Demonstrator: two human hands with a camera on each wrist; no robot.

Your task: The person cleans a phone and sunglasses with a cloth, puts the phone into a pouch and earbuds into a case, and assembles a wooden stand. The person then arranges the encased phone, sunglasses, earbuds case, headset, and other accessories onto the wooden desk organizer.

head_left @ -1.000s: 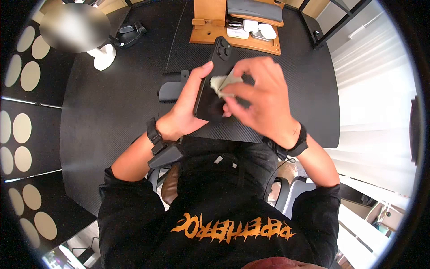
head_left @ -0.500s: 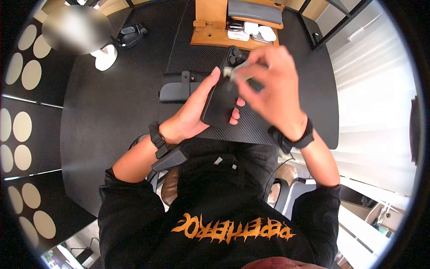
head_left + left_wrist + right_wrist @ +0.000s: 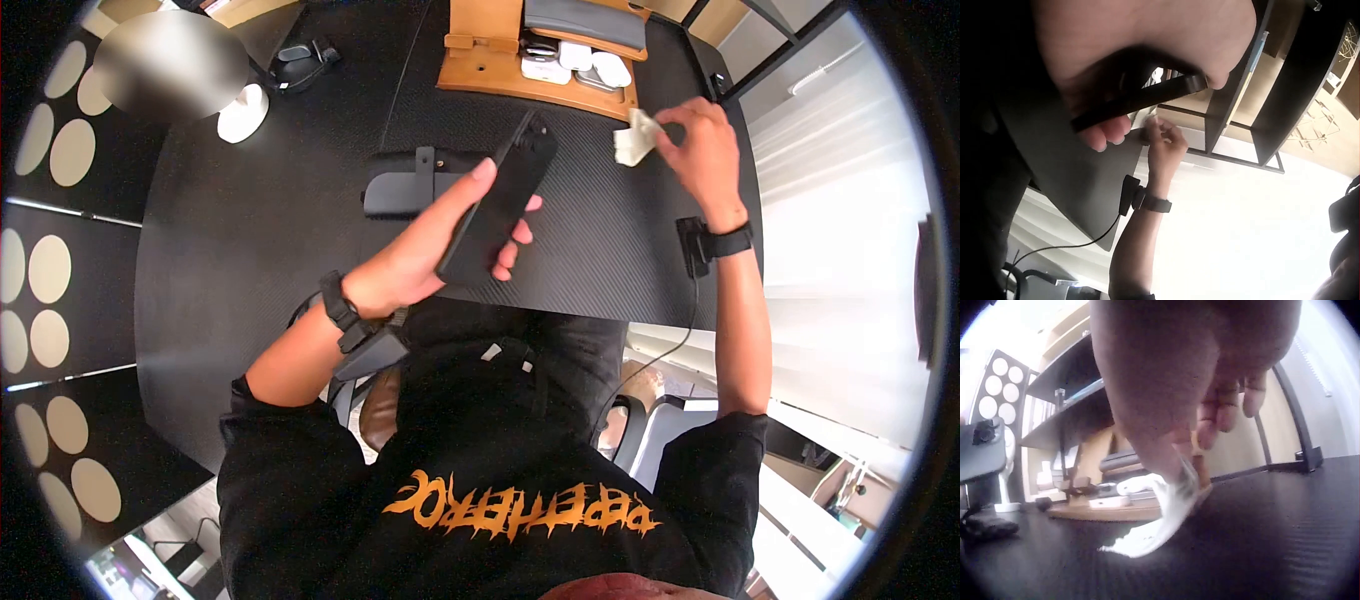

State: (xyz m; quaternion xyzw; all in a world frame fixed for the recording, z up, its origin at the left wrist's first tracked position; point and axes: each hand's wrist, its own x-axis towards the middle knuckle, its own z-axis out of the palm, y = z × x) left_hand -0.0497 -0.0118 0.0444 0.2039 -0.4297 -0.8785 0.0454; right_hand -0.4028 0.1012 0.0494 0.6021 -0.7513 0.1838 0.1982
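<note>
My left hand (image 3: 415, 245) holds a black smartphone (image 3: 495, 210), tilted, with its camera end pointing away from me. The thumb lies along one long edge and fingertips wrap the other. In the left wrist view the phone (image 3: 1147, 100) shows edge-on beneath the palm. Off to the right, my right hand (image 3: 706, 165) pinches a crumpled white wipe (image 3: 632, 140) between thumb and fingers. The wipe (image 3: 1163, 525) hangs low over the dark desk in the right wrist view, while the other fingers stay loosely bent.
A wooden desk organizer (image 3: 470, 75) with white earbud-type cases (image 3: 575, 57) stands at the back. A dark grey case (image 3: 392, 197) lies behind my left hand. At the far left are a round white stand base (image 3: 243, 113) and a black strapped device (image 3: 303, 65). Shelf posts rise at the back right.
My right hand was rubbing the wipe over the phone's back near its cameras; it has moved away to the right with the wipe. My left hand still holds the phone, now tilted more.
</note>
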